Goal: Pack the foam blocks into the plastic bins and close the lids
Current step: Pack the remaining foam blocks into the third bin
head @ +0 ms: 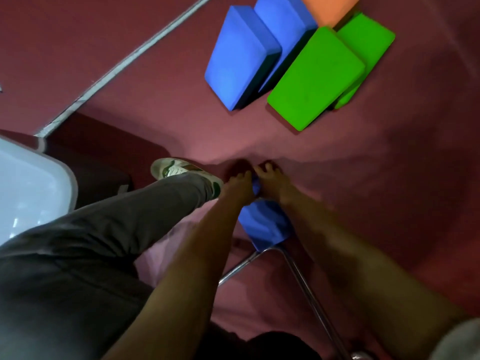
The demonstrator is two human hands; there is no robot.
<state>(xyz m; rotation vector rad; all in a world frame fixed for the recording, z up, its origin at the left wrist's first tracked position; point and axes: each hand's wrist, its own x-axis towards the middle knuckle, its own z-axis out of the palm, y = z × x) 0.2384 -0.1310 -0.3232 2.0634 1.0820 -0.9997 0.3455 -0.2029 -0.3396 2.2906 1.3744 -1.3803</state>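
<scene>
**Down on the carpet (389, 178): both hands on a blue block (262, 224)**

Side by side at the far end of the blue block sit the left hand (239, 185) and right hand (272, 183), fingers curled over its edge. Through the blur they seem to grip it from either side. The block lies between the forearms, its near end right at a chrome chair leg (293, 263) at six o'clock. At nine o'clock, just beside the left hand, stands a white-and-green shoe (179, 170) under a grey trouser leg (117, 229). Further out the same way is the pale plastic bin (31, 188). At one o'clock, well apart, lie two more blue blocks (241, 55), two overlapping green blocks (314, 76) and an orange block (330, 6). A pale strip (124, 63) crosses the carpet at eleven o'clock.
</scene>
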